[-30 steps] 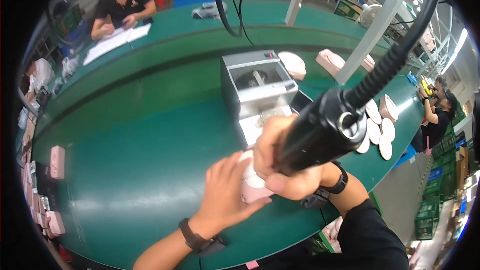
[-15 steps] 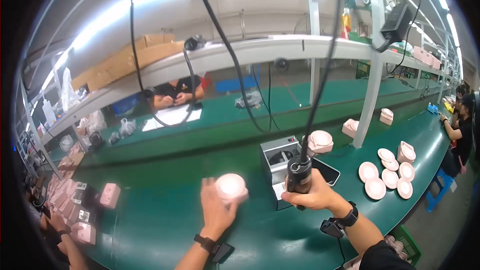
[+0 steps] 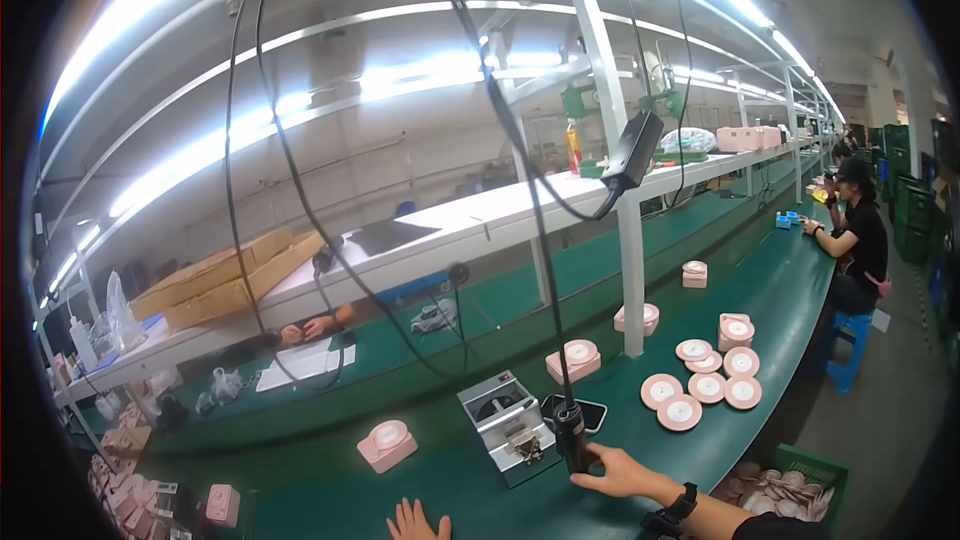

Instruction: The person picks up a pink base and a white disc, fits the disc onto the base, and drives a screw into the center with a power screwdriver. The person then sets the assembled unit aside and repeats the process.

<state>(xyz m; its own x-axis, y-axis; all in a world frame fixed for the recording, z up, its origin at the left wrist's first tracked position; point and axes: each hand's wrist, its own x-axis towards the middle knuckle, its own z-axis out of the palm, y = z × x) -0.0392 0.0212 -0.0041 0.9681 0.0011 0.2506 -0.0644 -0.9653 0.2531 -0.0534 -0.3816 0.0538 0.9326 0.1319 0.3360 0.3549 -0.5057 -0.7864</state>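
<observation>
My right hand is closed around the lower part of a black corded electric screwdriver, which stands upright beside a grey metal screw feeder. The screwdriver's tip is hidden. At the lower edge, my left hand lies with fingers spread, holding nothing. A little beyond it rests a pink box-shaped housing with a round pale disc on top, apart from the hand. Behind the screwdriver a dark phone-like slab lies flat.
Several pink discs and more pink housings sit to the right. A green crate holds pink parts below the edge. A white post rises from the green bench. Cables hang overhead. A co-worker sits far right.
The view has tilted up and turned right. My left hand has come away from the pink housing, toward me. My right hand still holds the screwdriver, now lower beside the feeder.
</observation>
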